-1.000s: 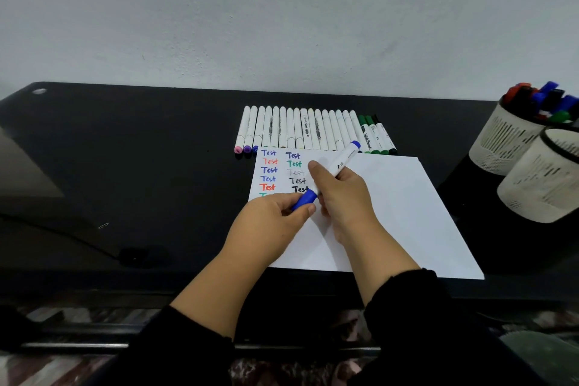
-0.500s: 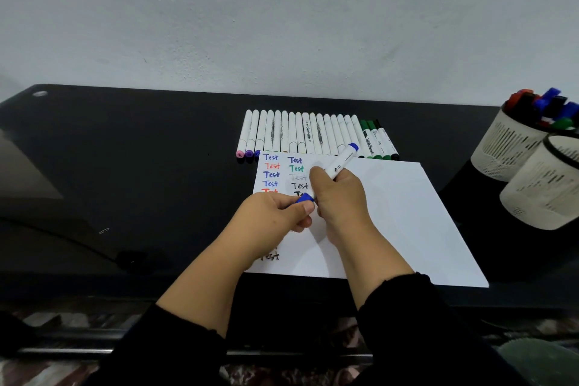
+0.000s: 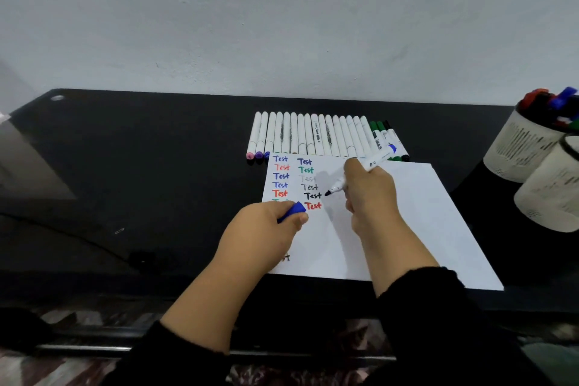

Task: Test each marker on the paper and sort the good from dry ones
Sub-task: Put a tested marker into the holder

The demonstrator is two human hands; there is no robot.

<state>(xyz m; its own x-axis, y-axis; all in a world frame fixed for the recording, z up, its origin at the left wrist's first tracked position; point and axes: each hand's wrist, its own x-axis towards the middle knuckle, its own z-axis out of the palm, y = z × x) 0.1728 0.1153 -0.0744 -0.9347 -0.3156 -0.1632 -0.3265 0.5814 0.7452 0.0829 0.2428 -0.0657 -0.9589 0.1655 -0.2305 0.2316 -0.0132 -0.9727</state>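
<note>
Blue cap (image 3: 293,210) is pinched in the left hand (image 3: 263,229); the right hand (image 3: 369,194) grips the uncapped marker (image 3: 360,171), tip slanting down-left, just above the paper (image 3: 407,213).

The room is dim and evenly lit, a cool grey cast over the wall (image 3: 282,25). The black tabletop (image 3: 156,166) is glossy and throws back a pale reflection at its far left corner. On the white paper (image 3: 423,213), the brightest patch, the right hand (image 3: 369,191) casts a soft grey shadow leftward. The wide lens bows the table's edges. The cups (image 3: 532,160) at right look soft and smeared.
</note>
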